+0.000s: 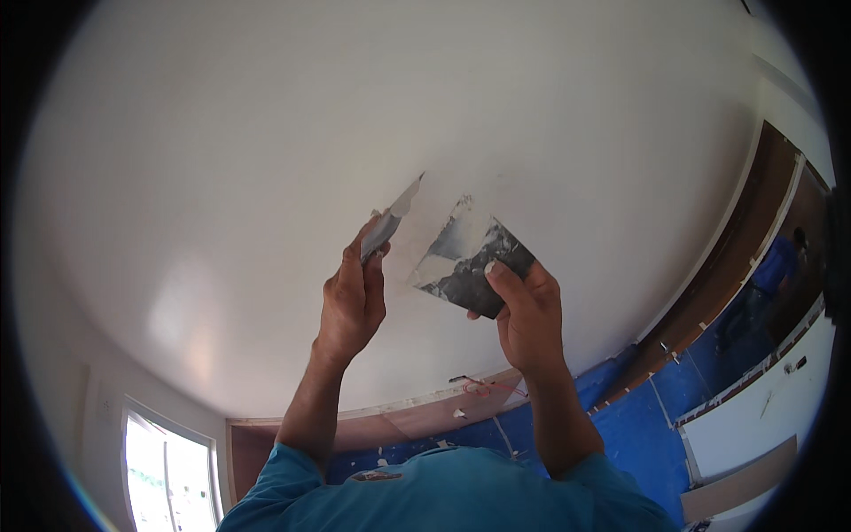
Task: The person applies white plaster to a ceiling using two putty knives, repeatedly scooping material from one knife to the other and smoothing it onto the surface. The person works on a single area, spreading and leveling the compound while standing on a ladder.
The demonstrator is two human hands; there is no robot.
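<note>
Both my arms reach up to a smooth white ceiling (425,115). My left hand (351,301) grips a narrow putty knife (394,217) smeared with white filler, its blade tip touching the ceiling. My right hand (529,319) holds a wide dark scraper blade (468,259) streaked with white filler, thumb pressed on its face. The two blades are close together but apart. A paler filled patch (425,235) lies on the ceiling between them.
A bright window (168,479) is at the lower left. Wood trim (443,412) edges the ceiling below my hands. Blue protective film (638,426) covers panels at lower right. Another person in a blue top (778,266) stands by a dark doorway at far right.
</note>
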